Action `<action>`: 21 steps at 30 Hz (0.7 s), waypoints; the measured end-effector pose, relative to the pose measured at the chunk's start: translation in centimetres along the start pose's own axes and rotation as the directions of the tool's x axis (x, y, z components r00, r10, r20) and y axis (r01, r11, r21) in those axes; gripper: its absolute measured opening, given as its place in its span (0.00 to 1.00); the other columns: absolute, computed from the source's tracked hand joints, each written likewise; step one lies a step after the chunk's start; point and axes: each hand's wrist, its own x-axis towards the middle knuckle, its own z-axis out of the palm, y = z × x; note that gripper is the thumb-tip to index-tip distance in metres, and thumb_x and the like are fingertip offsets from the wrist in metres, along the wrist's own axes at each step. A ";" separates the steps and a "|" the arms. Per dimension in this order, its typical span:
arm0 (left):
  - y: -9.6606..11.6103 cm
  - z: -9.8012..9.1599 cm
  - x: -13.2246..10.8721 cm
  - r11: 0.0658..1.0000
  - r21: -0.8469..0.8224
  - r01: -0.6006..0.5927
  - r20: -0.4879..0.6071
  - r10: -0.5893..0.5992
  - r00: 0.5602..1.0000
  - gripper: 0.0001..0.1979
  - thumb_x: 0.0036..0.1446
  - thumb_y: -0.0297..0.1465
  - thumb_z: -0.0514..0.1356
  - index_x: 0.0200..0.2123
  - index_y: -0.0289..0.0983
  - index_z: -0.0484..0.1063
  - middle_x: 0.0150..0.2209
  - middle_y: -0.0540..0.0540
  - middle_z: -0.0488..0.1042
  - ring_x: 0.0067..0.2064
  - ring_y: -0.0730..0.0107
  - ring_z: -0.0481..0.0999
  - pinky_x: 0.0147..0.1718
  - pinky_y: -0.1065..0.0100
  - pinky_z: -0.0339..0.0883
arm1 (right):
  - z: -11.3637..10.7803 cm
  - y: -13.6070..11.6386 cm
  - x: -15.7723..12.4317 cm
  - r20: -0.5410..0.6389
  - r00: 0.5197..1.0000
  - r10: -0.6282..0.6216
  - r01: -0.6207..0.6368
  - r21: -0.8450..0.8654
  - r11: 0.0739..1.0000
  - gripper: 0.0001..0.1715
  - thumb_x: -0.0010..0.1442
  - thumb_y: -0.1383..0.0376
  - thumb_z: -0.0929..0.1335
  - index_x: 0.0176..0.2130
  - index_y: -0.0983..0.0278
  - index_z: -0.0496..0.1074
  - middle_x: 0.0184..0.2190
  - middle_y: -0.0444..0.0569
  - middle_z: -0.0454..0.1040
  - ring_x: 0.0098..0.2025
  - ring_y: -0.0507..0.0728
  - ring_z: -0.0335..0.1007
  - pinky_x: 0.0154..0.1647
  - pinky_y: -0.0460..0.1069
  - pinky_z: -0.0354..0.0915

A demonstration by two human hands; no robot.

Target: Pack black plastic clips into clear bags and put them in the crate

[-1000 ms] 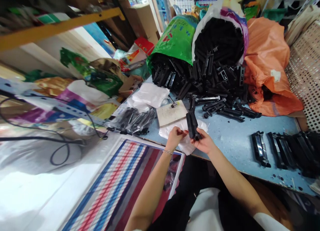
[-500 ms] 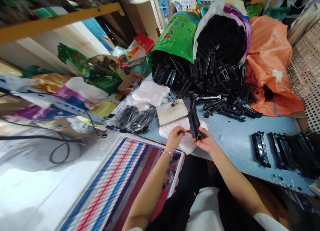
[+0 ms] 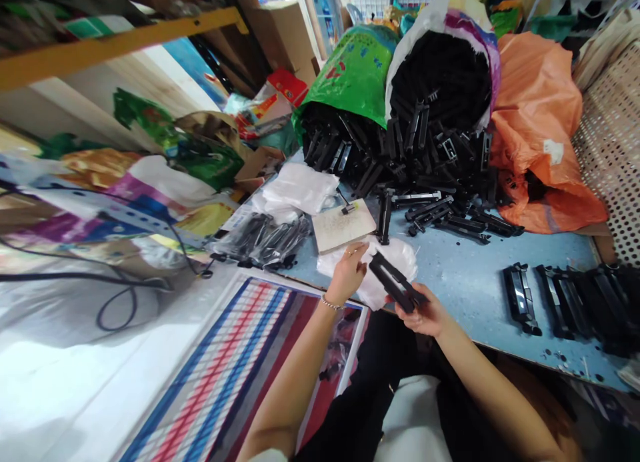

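My right hand (image 3: 425, 312) grips a long black plastic part (image 3: 395, 282) by its near end, tilted so its far end points up and left. My left hand (image 3: 350, 272), with a bracelet at the wrist, rests on a stack of white plastic bags (image 3: 400, 255) at the near edge of the blue table (image 3: 465, 282); its fingers are bent and pinching at the top bag. The two hands are a little apart.
A big heap of black parts (image 3: 425, 149) spills from green and white sacks at the back. An orange bag (image 3: 540, 129) lies right. More black parts (image 3: 565, 299) sit in a row at right. Bagged parts (image 3: 265, 239) and a white card (image 3: 343, 225) lie left.
My right hand has pulled the black part back toward me and to the right, tilting it. My left hand has let go of it and dropped onto the white bags.
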 end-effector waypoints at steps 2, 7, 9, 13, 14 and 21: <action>1.1 -0.5 -1.1 0.998 -0.032 -0.059 0.014 0.060 0.998 0.31 0.55 0.18 0.51 0.63 0.33 0.64 0.60 0.35 0.65 0.55 0.63 0.73 0.54 0.63 0.71 | -0.5 -0.1 1.2 0.034 0.998 0.052 -0.053 0.056 0.997 0.36 0.61 0.47 0.67 0.50 0.78 0.70 0.26 0.48 0.71 0.18 0.44 0.50 0.15 0.40 0.53; 5.6 -0.4 -5.4 0.947 -0.097 -0.307 0.131 0.318 0.939 0.34 0.61 0.17 0.47 0.70 0.38 0.53 0.65 0.35 0.59 0.66 0.62 0.62 0.63 0.59 0.63 | 0.7 -0.7 4.0 -0.241 0.943 -0.229 0.122 -0.390 0.913 0.29 0.59 0.45 0.68 0.39 0.70 0.71 0.25 0.45 0.68 0.19 0.45 0.46 0.15 0.40 0.48; 6.8 0.6 -6.4 0.932 -0.119 -0.343 0.164 0.359 0.919 0.37 0.59 0.17 0.48 0.71 0.39 0.48 0.66 0.34 0.58 0.67 0.60 0.61 0.63 0.56 0.64 | 1.9 0.0 3.8 -0.317 0.869 -0.380 0.154 -0.556 0.817 0.22 0.56 0.50 0.72 0.37 0.67 0.71 0.27 0.44 0.69 0.23 0.47 0.57 0.21 0.41 0.55; 8.5 0.6 -7.1 0.919 -0.149 -0.366 0.052 0.377 0.925 0.29 0.61 0.21 0.53 0.65 0.39 0.61 0.58 0.38 0.69 0.59 0.62 0.71 0.57 0.59 0.71 | 4.2 1.7 0.2 -0.138 0.869 -0.475 0.193 -0.790 0.582 0.28 0.53 0.60 0.76 0.52 0.63 0.70 0.44 0.48 0.74 0.43 0.54 0.70 0.45 0.48 0.67; 8.9 -0.6 -7.5 0.921 -0.154 -0.358 0.017 0.365 0.931 0.24 0.63 0.23 0.54 0.62 0.40 0.65 0.54 0.40 0.72 0.56 0.64 0.73 0.55 0.60 0.71 | 4.6 1.7 -1.3 -0.074 0.896 -0.439 0.191 -0.826 0.530 0.32 0.55 0.58 0.75 0.56 0.62 0.68 0.48 0.50 0.73 0.45 0.55 0.71 0.49 0.51 0.67; 4.5 -9.9 -13.4 0.999 0.022 0.049 0.589 -0.052 0.806 0.15 0.64 0.38 0.57 0.52 0.46 0.74 0.50 0.47 0.77 0.52 0.61 0.76 0.51 0.65 0.70 | 1.3 -3.5 -14.4 -0.101 0.316 -0.944 -0.630 -0.766 -0.129 0.29 0.65 0.56 0.66 0.61 0.68 0.67 0.59 0.65 0.66 0.58 0.70 0.64 0.53 0.63 0.64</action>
